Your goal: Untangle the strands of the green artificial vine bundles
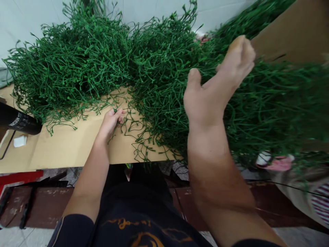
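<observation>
The largest thing before me is a broad tangled heap of dark green, thin-stemmed, plastic-looking sprigs with small paler tips (79,61), running from far left across to the right side. Under it, bare along the near left and near middle, lies the table (64,147), topped with flat tan board. A big upright panel of brown cardboard (295,31) rises at the far right, behind the right end of the heap.

My right grip (212,94) is raised in front of the heap's right part, blurred. It is spread, the thumb standing well apart from the fingers; I see nothing pinched in it, and I cannot tell whether the fingers touch the sprigs behind them. My left grip (111,120) is lower and nearer, over the bare board, thumb and forefinger pressed together.

At the left edge a black cylindrical bottle with white lettering (22,118) lies tilted near the heap, and just nearer than it is a small white paper-like square (20,141). Some loose sprigs (141,140) straggle over the board, to the right of my left grip.

Smallest is the slim green sprig (114,110) that my left grip pinches. I judge the step in hand to be handling sprigs singly; the next move seems to call for a light right-hand pinch on one stem, freeing it without dragging its neighbours.
</observation>
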Tool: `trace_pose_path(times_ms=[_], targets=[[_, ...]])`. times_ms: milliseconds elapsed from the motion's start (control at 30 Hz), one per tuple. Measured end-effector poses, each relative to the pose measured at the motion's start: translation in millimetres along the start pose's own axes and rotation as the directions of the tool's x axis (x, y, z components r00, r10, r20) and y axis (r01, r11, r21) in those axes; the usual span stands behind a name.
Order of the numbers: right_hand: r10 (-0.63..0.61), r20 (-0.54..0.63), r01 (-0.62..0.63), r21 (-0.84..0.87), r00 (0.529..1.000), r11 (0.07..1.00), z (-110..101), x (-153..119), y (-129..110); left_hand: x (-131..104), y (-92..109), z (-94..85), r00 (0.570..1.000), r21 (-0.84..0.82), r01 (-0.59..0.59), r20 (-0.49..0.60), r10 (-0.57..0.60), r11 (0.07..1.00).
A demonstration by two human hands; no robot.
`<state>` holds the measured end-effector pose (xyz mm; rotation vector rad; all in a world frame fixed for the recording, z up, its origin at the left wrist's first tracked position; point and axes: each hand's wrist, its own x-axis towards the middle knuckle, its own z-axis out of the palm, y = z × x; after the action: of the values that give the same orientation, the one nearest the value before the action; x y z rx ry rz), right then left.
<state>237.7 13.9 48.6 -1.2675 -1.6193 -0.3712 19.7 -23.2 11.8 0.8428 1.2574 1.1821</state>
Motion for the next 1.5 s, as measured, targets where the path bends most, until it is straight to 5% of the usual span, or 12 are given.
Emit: trace_pose_path(times_ms=[33, 100, 167, 267, 333, 400, 533, 633, 800, 1100, 1367, 1500], targets=[[0.037, -0.045, -0.038, -0.006, 0.998, 0.999, 0, -1, -9, -1, -1, 2.2, 1.000, 0.039, -0.013, 0.013, 0.012, 0.999], [-0.047, 0.203, 0.029, 0.095, 0.978, 0.995, 7, -7, -38, -1, -5, 4.8, 0.998, 0.096, -0.055, 0.047, 0.051, 0.994], [-0.084, 0.465, 0.002, 0.176, 0.881, 0.984, 24, -17, -68, 0, -8, 5.0, 0.994, 0.113, -0.084, 0.086, 0.075, 0.990], [-0.033, 0.756, -0.169, 0.188, 0.654, 0.967, 57, -27, -90, 1, -11, 2.4, 0.986, 0.134, -0.044, 0.166, 0.022, 0.990], [0.009, 0.851, -0.388, 0.230, 0.525, 0.893, 74, -29, -89, 1, -10, 0.6, 0.977, 0.169, -0.007, 0.211, -0.029, 0.986], [0.051, 0.876, -0.630, 0.303, 0.479, 0.715, 84, -28, -82, 1, -9, -0.8, 0.970, 0.197, 0.013, 0.237, -0.060, 0.980], [0.200, 0.792, -0.787, 0.474, 0.577, 0.395, 88, -24, -71, 0, -5, -4.1, 0.969, 0.185, 0.010, 0.239, -0.055, 0.983], [0.236, 0.704, -0.722, 0.543, 0.670, 0.429, 84, -26, -72, 1, -2, -7.4, 0.986, 0.061, 0.039, 0.158, -0.048, 0.997], [0.130, 0.650, -0.587, 0.559, 0.749, 0.585, 75, -41, -87, 6, -2, -8.2, 0.999, -0.173, 0.028, -0.022, -0.032, 0.985], [0.149, 0.669, -0.672, 0.654, 0.728, 0.348, 68, -51, -95, 9, -1, -10.4, 1.000, -0.396, 0.030, 0.006, -0.030, 0.918], [0.215, 0.683, -0.713, 0.636, 0.698, 0.296, 69, -48, -95, 6, 1, -7.6, 0.993, -0.327, 0.083, 0.102, -0.052, 0.941], [0.143, 0.679, -0.690, 0.679, 0.720, 0.251, 66, -51, -100, 11, -2, -10.6, 0.999, -0.381, 0.041, 0.027, -0.033, 0.923]])
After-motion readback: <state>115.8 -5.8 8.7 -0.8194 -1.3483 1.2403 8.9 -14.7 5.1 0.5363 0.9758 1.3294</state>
